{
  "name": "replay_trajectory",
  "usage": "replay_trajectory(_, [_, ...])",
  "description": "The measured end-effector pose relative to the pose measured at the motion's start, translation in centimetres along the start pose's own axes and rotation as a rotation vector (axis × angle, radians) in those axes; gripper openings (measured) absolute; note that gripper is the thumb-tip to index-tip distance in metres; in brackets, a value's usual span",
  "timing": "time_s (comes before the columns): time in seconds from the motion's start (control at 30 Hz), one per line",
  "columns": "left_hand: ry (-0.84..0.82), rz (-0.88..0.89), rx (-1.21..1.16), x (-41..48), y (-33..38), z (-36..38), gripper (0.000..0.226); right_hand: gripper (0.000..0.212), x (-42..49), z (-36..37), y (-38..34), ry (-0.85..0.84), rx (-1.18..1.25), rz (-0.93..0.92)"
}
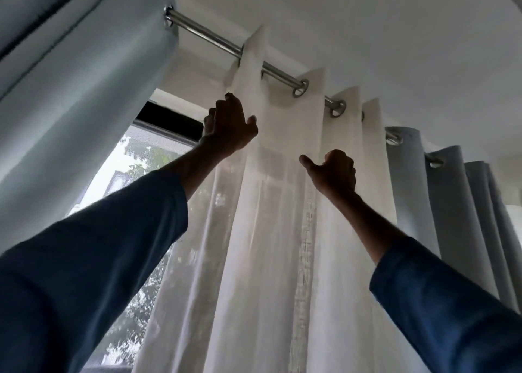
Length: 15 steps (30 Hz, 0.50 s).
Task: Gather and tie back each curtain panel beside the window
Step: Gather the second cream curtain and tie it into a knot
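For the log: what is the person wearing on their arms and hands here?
Both arms wear loose dark blue sleeves: the left sleeve and right sleeve end partway along the forearm, leaving the wrists bare. The left hand and right hand are ungloved; no watch, bracelet or ring shows, though both are backlit.

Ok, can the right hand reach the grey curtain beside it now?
Probably yes: the grey curtain hangs just right of the right hand, nothing between, but it must first release the white sheer.
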<state>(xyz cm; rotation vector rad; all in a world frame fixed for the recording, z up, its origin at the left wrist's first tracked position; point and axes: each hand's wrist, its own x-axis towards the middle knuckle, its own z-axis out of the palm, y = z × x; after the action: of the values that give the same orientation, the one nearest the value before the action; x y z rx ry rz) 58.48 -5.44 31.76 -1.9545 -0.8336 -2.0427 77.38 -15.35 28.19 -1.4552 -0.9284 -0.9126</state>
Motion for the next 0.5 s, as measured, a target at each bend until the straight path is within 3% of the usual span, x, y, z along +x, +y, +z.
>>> replay_trajectory(0.13, [0.097, 0.013, 0.060, 2.2, 0.5, 1.9, 0.046, 0.046, 2.0, 2.2, 2.2, 0.059, 0.035, -0.066])
replay_trajectory(0.2, [0.122, 0.052, 0.126, 2.5, 1.0, 3.4, 0.033, 0.027, 2.7, 3.2, 3.3, 0.127, 0.062, -0.109])
replay_trajectory(0.23, [0.116, 0.083, 0.150, 2.4, 1.5, 4.2, 0.031, 0.020, 3.0, 3.6, 3.8, 0.157, 0.086, -0.120])
replay_trajectory(0.33, [0.034, 0.165, 0.111, 1.9, 4.2, 6.8, 0.030, 0.034, 3.5, 4.4, 5.0, 0.210, 0.137, -0.110])
replay_trajectory(0.43, [-0.054, 0.238, 0.024, 2.0, 7.0, 8.8, 0.029, 0.013, 4.0, 4.7, 5.1, 0.250, 0.155, -0.173])
replay_trajectory(0.5, [-0.064, 0.247, 0.029, 1.8, 7.8, 9.3, 0.028, 0.022, 4.7, 4.4, 4.6, 0.283, 0.204, -0.207])
